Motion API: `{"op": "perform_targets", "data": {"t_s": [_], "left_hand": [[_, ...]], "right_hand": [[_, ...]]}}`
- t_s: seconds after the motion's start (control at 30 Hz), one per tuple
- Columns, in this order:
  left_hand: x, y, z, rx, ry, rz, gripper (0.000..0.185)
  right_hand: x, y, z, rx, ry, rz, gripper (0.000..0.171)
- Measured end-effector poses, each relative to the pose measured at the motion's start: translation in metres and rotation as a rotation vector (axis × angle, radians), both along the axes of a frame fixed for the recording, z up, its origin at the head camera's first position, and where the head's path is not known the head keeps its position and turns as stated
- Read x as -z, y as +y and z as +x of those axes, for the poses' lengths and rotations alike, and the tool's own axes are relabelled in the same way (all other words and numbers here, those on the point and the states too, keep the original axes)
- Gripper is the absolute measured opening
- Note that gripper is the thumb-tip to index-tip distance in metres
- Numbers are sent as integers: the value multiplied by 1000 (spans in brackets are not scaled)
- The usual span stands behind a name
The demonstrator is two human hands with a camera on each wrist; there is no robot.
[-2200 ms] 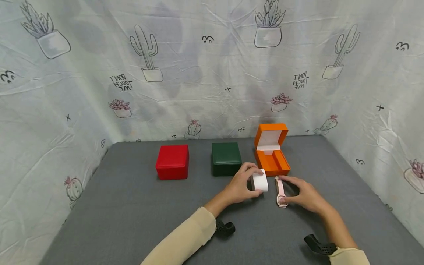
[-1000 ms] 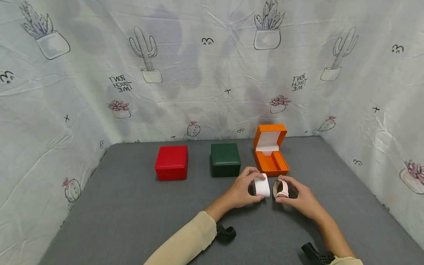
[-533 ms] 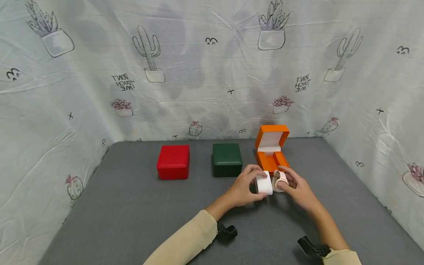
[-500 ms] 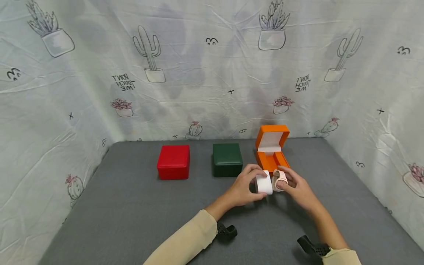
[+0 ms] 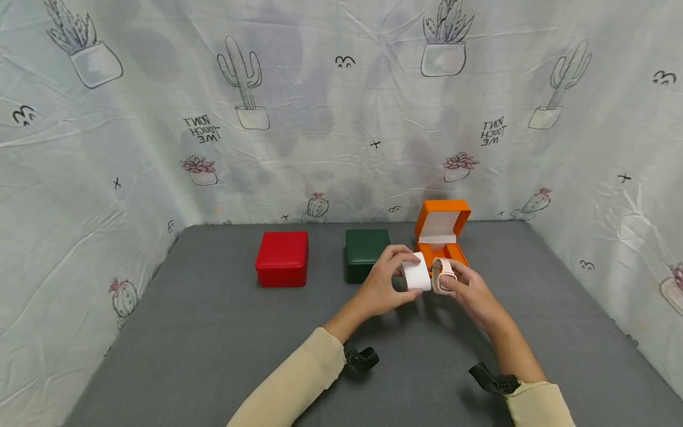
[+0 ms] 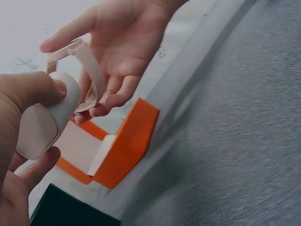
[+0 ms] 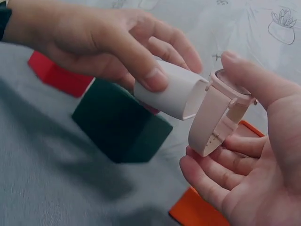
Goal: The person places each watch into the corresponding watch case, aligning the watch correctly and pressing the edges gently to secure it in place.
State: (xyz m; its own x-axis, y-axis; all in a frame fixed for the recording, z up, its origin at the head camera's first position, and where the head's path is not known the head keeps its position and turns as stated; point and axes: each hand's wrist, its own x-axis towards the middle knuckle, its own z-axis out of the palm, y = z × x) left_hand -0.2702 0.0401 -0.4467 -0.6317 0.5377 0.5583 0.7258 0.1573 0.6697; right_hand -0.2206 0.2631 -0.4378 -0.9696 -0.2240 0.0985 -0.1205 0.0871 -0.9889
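My left hand (image 5: pixel 379 286) grips a white watch cushion (image 5: pixel 416 273) between thumb and fingers, above the table in front of the orange box (image 5: pixel 445 206). Beside it, my right hand (image 5: pixel 472 295) holds a pink wristwatch (image 5: pixel 441 277), thumb on the dial and fingers under the strap. In the right wrist view the strap (image 7: pixel 207 122) forms a loop, and the cushion's end (image 7: pixel 193 96) is right against the loop's side. From the left wrist view, the cushion (image 6: pixel 37 132) meets the loop's near edge; whether it is inside cannot be told.
The orange box stands with its lid up and a divided interior. A closed green box (image 5: pixel 367 246) is left of it, partly behind my left hand. Farther left sits a closed red box (image 5: pixel 283 258). A patterned curtain (image 5: pixel 299 107) hangs behind the grey table (image 5: pixel 213 344).
The wristwatch lay stretched out on the table; my right hand has raised it and its strap is now looped. Both hands have risen slightly, and the cushion and watch have come together.
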Motion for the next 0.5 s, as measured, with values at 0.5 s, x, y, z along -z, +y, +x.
{"op": "perform_targets", "data": {"t_s": [0.5], "left_hand": [[-8,-5,-2,-80,163,11,49]], "right_hand": [[-9,-19,-12,12,-37,-62,60]]}}
